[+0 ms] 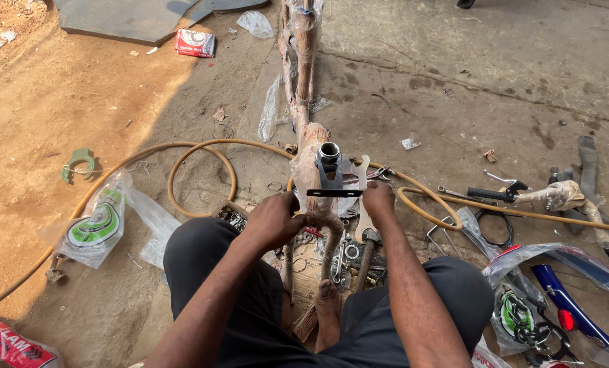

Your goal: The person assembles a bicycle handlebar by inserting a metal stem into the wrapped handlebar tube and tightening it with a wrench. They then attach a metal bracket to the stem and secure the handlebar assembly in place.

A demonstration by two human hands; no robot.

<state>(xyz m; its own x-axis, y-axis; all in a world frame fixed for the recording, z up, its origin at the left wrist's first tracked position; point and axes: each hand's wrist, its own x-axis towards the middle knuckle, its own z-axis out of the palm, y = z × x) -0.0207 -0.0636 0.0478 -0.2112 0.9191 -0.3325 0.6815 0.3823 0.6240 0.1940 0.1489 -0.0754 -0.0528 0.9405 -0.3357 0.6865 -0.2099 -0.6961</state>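
Note:
A bicycle frame (303,82) wrapped in brown paper and clear plastic lies on the ground, running away from me. Its shiny metal head tube (329,154) points up at me, with a small dark bracket (334,191) across it. My left hand (274,219) grips the wrapped frame just left of the head tube. My right hand (378,200) holds the frame on the right side, close to a flat silver spanner (361,170). My bare foot (328,310) rests between my knees under the frame.
A yellow hose (202,151) loops over the ground. Loose tools and small parts (349,252) lie under the frame. Handlebar with brake lever (522,194) and blue mudguards (570,296) lie at right; a bagged part (97,225) lies at left.

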